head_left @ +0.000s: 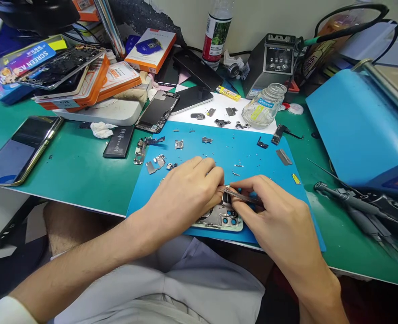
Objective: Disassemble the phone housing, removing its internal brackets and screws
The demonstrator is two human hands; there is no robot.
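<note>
An opened phone housing (217,219) lies on the blue mat (148,193), with two round camera openings at its near right corner. My left hand (181,193) is closed over the housing's left and far part, fingers curled under. Whatever its fingertips hold is hidden. Metal tweezers (242,196) are pinched between the thumb and forefinger of my right hand (279,209). They slant over the right end of the housing, their tips close to my left fingers. Beyond my hands lie small metal brackets (207,140), screws and a charging-port flex assembly (140,150).
A black battery (118,141) and a phone (20,150) lie to the left. Further back are stacked boxes (80,85), a screen panel (157,111), a glass jar (264,105) and a bottle (216,38). A blue machine (360,126) and a screwdriver-like tool (347,200) are at right.
</note>
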